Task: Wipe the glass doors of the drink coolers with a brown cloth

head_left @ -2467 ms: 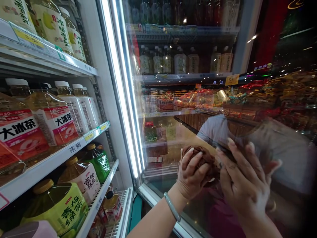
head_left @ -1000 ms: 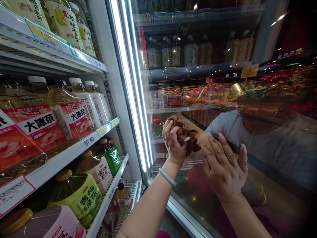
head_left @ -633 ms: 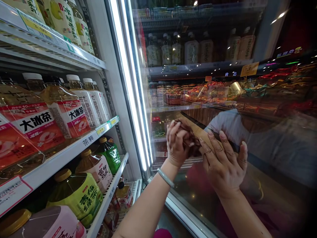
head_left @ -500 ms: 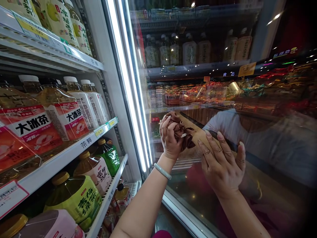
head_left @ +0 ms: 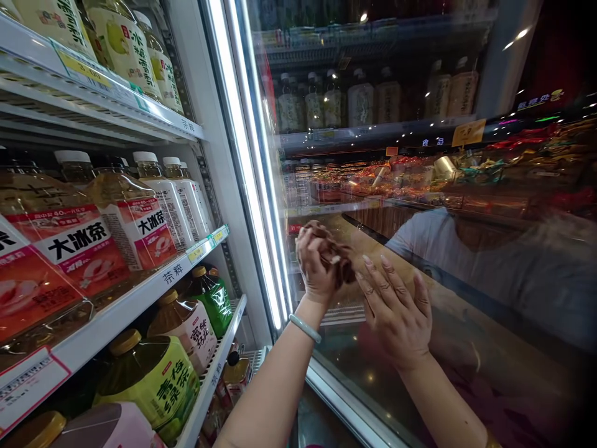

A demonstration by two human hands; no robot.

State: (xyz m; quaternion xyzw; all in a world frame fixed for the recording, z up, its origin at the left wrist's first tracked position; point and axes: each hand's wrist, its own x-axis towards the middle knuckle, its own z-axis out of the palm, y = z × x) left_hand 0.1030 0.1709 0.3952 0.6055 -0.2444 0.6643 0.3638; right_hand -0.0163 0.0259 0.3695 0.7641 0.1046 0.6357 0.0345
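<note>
Gripping brown cloth (head_left: 344, 269): curled left hand (head_left: 314, 264). Right hand (head_left: 396, 314), at its four o'clock, is spread empty. Glass door (head_left: 420, 56) could be swung by uneven pressing.

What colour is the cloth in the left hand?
Brown. The cloth, somewhat blurred in the left hand, shows in the head view, the only one.

Over on my side, red-labelled bottles (head_left: 77, 249) fill the middle shelf (head_left: 140, 292), white-capped bottles (head_left: 189, 205) just beside them. On the lower shelf (head_left: 212, 381), a lime-labelled bottle (head_left: 163, 379), a pink-labelled bottle (head_left: 199, 333) and a green bottle (head_left: 215, 302) stand in line. A light strip (head_left: 239, 124) glows white nearby.
</note>
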